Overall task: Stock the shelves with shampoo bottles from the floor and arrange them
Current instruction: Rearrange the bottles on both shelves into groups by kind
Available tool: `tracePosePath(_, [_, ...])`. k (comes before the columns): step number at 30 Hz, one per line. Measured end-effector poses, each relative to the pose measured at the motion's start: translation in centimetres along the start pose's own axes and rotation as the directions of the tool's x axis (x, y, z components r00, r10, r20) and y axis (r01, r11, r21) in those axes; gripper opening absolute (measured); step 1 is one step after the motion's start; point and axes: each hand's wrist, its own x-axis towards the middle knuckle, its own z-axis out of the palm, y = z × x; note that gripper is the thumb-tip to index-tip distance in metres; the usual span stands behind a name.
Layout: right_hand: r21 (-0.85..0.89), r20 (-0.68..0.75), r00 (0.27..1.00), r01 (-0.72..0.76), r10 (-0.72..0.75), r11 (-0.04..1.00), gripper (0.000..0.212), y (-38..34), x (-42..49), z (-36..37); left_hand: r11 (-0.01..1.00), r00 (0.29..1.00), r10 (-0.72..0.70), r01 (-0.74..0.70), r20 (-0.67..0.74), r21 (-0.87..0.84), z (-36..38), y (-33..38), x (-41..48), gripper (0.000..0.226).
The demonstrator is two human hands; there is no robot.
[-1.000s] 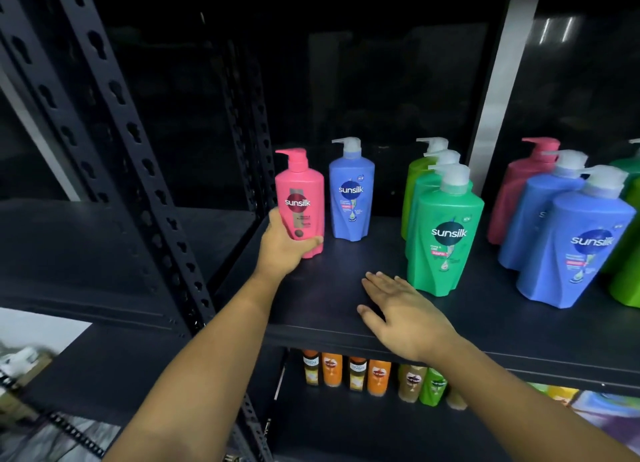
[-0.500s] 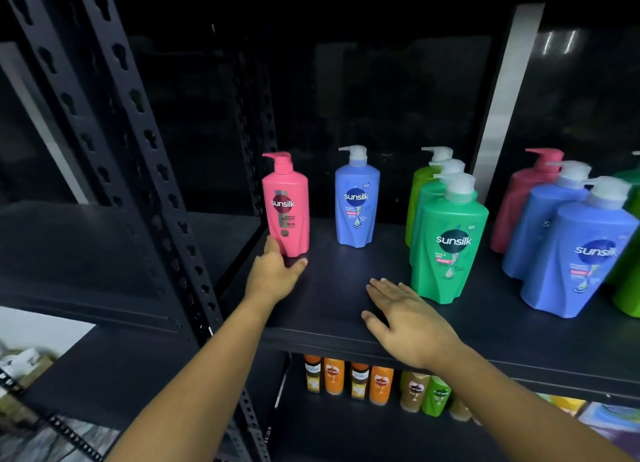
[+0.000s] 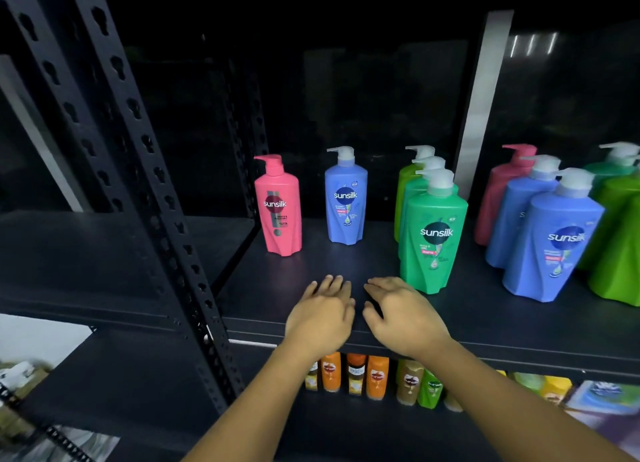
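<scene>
A pink pump shampoo bottle (image 3: 278,207) stands upright at the left end of the black shelf (image 3: 485,326). A blue bottle (image 3: 346,202) stands to its right. Further right a row of three green bottles runs front to back, the nearest one (image 3: 433,236) closest to me. My left hand (image 3: 322,314) and my right hand (image 3: 401,314) lie flat side by side on the shelf's front edge, fingers relaxed, holding nothing. Both are well in front of the pink and blue bottles.
Pink, blue and green bottles (image 3: 550,243) crowd the shelf's right part. A perforated black upright (image 3: 138,171) stands at the left, with another dark shelf (image 3: 86,250) beyond it. Small orange, brown and green bottles (image 3: 356,377) line the shelf below.
My left hand let go of the pink bottle after sliding it left, then drew back to the front edge beside my right hand. The right hand stayed almost still.
</scene>
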Motion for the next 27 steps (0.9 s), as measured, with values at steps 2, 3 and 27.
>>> tracePosePath(2, [-0.004,-0.043,0.999,0.005,-0.005,1.0,0.048,-0.1,-0.4,-0.3,1.0,1.0,0.008,-0.008,0.008,-0.015,-0.2,-0.3,-0.2,0.057])
tracePosePath(3, [-0.007,-0.063,0.998,0.009,-0.009,1.0,0.046,-0.1,-0.6,-0.3,1.0,1.0,0.011,-0.011,0.013,-0.019,-0.3,-0.4,-0.3,0.058])
tracePosePath(27, [-0.108,-0.057,0.909,-0.416,0.412,0.903,0.055,10.9,-12.0,-5.2,0.853,0.867,0.493,-0.467,0.068,-0.233,1.3,12.2,3.1,0.052])
